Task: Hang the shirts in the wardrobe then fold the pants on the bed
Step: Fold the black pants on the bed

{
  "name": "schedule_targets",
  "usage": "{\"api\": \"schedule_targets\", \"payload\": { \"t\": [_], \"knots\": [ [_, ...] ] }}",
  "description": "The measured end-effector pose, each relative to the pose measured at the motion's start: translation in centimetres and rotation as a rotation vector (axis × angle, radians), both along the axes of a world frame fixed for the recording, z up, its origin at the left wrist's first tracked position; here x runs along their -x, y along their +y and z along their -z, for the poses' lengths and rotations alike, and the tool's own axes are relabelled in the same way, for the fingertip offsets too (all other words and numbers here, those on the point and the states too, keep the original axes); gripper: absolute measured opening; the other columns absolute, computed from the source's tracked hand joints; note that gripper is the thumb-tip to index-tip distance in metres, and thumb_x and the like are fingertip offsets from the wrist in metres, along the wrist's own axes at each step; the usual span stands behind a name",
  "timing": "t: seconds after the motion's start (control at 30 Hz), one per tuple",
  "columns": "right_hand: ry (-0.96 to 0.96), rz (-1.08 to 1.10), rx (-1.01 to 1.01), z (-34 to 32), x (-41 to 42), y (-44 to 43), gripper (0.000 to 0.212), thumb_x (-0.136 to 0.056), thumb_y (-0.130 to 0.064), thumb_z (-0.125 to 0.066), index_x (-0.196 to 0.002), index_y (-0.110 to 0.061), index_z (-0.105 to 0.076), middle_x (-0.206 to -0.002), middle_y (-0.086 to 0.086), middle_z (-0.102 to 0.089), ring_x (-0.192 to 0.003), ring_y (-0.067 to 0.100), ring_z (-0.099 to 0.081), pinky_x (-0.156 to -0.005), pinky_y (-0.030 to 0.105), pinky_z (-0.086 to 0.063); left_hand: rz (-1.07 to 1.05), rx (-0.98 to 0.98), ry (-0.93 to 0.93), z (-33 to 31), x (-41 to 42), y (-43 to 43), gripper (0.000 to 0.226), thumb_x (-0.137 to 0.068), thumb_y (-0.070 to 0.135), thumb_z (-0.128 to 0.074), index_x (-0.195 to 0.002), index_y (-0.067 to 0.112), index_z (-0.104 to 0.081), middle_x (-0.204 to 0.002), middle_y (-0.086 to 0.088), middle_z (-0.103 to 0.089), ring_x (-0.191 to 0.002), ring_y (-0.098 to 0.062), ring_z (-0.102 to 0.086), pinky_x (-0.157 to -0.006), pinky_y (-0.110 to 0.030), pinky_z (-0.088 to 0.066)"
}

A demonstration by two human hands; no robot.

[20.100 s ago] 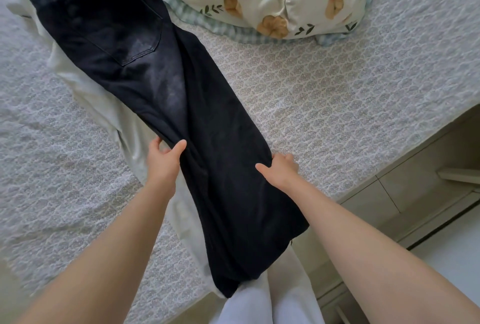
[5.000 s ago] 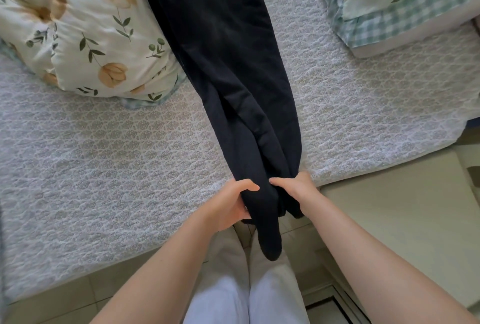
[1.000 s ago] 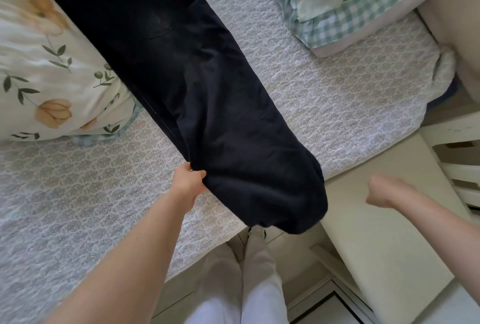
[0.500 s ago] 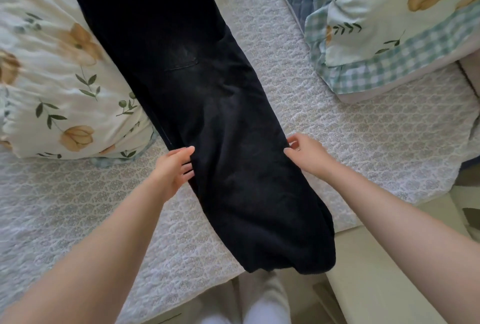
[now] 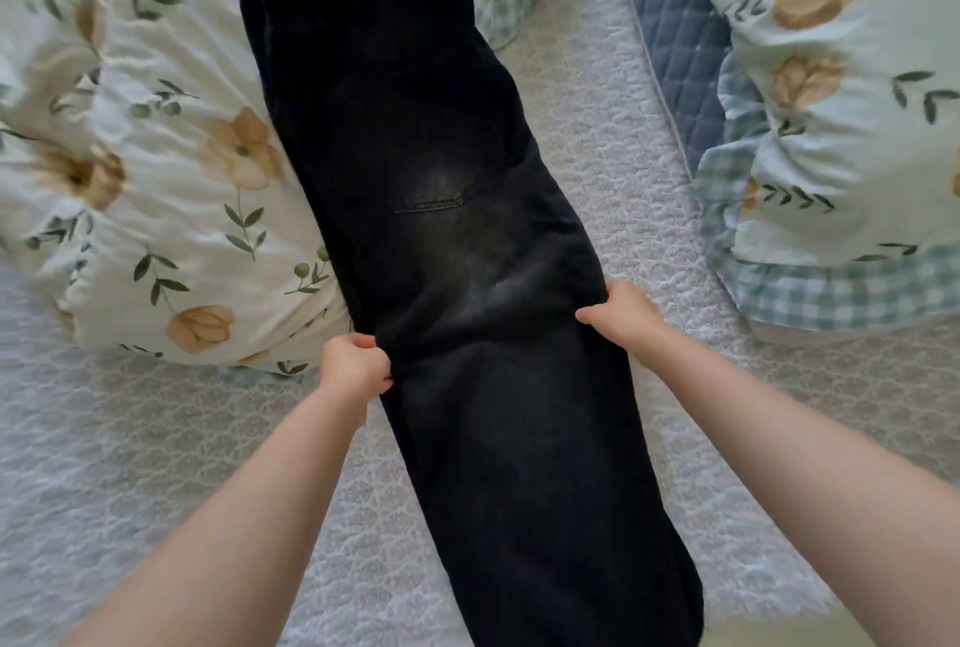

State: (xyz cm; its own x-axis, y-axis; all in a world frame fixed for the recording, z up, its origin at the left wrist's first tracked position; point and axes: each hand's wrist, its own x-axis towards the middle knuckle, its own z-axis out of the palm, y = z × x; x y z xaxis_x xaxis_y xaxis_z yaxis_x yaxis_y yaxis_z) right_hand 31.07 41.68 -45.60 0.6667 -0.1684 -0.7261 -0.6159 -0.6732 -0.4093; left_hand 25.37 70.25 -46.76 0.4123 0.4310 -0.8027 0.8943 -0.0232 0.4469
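A pair of black pants (image 5: 457, 241) lies lengthwise on the bed (image 5: 156, 464), waistband at the far end, the near end reaching the bed's front edge. The legs are laid one over the other in a long strip. My left hand (image 5: 356, 366) pinches the strip's left edge at about mid-length. My right hand (image 5: 621, 316) grips the right edge opposite it. The cloth bunches into a crease between the two hands. No shirts or wardrobe are in view.
A cream floral duvet (image 5: 145, 168) is heaped on the left, partly under the pants. A floral pillow with green check trim (image 5: 841, 137) lies on the right beside a blue quilted pad (image 5: 675, 33). Grey patterned bed cover shows around the pants.
Both hands went from resting open at the strip's sides to gripping its edges. The view shifted forward, and the waistband is now visible.
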Motion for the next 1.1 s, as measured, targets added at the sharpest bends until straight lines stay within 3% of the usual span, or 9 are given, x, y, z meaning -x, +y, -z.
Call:
{"api": "schedule_targets", "payload": {
  "t": [0.1,0.27,0.4,0.53,0.63,0.8,0.93,1.1],
  "knots": [
    [-0.033,0.019,-0.047,-0.6,-3.6,1.4,0.033,-0.075,-0.013,-0.061,-0.107,-0.009,-0.054,-0.104,0.008,-0.062,-0.095,0.025,-0.062,-0.081,0.04,-0.055,-0.015,0.042,-0.027,-0.7,-2.9,0.6,0.031,-0.086,-0.006,-0.048,-0.11,0.011,-0.056,-0.101,-0.01,-0.06,-0.098,-0.027,-0.061,-0.089,-0.04,-0.055],
    [-0.152,0.072,-0.173,-2.1,-10.6,4.0,0.067,-0.083,-0.022,-0.069,-0.141,-0.016,-0.035,-0.129,0.005,-0.05,-0.111,0.021,-0.055,-0.093,0.036,-0.048,-0.114,0.104,-0.234,-2.6,-9.8,2.3,0.045,-0.087,0.006,-0.06,-0.129,0.012,-0.045,-0.117,-0.007,-0.058,-0.104,-0.023,-0.059,-0.094,-0.039,-0.051],
    [-0.248,-0.005,-0.237,-3.2,-16.0,6.8,0.07,-0.084,-0.033,-0.071,-0.143,-0.014,-0.036,-0.14,0.004,-0.046,-0.119,0.018,-0.052,-0.096,0.033,-0.046,-0.127,0.07,-0.373,-4.7,-15.5,4.1,0.064,-0.085,0.023,-0.073,-0.141,0.018,-0.042,-0.114,0.002,-0.06,-0.1,-0.019,-0.062,-0.091,-0.038,-0.053],
    [-0.346,-0.004,-0.342,-5.0,-20.9,10.2,0.08,-0.082,-0.045,-0.072,-0.145,-0.015,-0.033,-0.143,0.002,-0.042,-0.121,0.014,-0.048,-0.095,0.029,-0.043,-0.088,-0.067,-0.469,-6.4,-19.6,5.6,0.044,-0.089,0.027,-0.07,-0.127,0.012,-0.053,-0.106,0.004,-0.061,-0.095,-0.016,-0.061,-0.074,-0.026,-0.048],
    [-0.393,-0.002,-0.39,-6.3,-24.1,12.5,0.093,-0.071,-0.056,-0.076,-0.144,-0.019,-0.032,-0.14,-0.002,-0.044,-0.125,0.016,-0.048,-0.103,0.037,-0.044,-0.014,-0.193,-0.548,-7.1,-21.4,6.9,0.03,-0.087,0.031,-0.072,-0.109,0.013,-0.062,-0.101,0.001,-0.066,-0.094,-0.017,-0.065,-0.076,-0.027,-0.051],
    [-0.362,-0.046,-0.464,-7.9,-26.5,14.8,0.076,-0.077,-0.041,-0.079,-0.136,-0.016,-0.038,-0.124,-0.003,-0.055,-0.112,0.014,-0.056,-0.094,0.031,-0.049,0.156,-0.362,-0.73,-8.8,-23.0,7.8,0.008,-0.092,0.024,-0.065,-0.099,0.019,-0.065,-0.088,0.006,-0.064,-0.084,-0.011,-0.063,-0.076,-0.026,-0.054],
    [-0.464,-0.04,-0.581,-9.1,-26.9,15.2,0.026,-0.087,-0.025,-0.072,-0.111,-0.022,-0.064,-0.105,-0.009,-0.069,-0.098,0.005,-0.066,-0.088,0.023,-0.054,0.184,-0.461,-0.896,-10.2,-24.7,8.3,0.014,-0.097,0.018,-0.056,-0.106,0.015,-0.066,-0.086,0.01,-0.062,-0.079,-0.011,-0.06,-0.078,-0.033,-0.056],
    [-0.692,0.056,-0.607,-12.1,-29.3,16.0,0.018,-0.086,-0.021,-0.073,-0.103,-0.019,-0.066,-0.099,-0.007,-0.071,-0.091,0.004,-0.068,-0.078,0.019,-0.056,0.236,-0.548,-1.04,-12.3,-27.9,9.3,0.013,-0.097,0.02,-0.052,-0.103,0.017,-0.063,-0.09,0.009,-0.062,-0.085,-0.015,-0.062,-0.079,-0.032,-0.052]
  ]
}}
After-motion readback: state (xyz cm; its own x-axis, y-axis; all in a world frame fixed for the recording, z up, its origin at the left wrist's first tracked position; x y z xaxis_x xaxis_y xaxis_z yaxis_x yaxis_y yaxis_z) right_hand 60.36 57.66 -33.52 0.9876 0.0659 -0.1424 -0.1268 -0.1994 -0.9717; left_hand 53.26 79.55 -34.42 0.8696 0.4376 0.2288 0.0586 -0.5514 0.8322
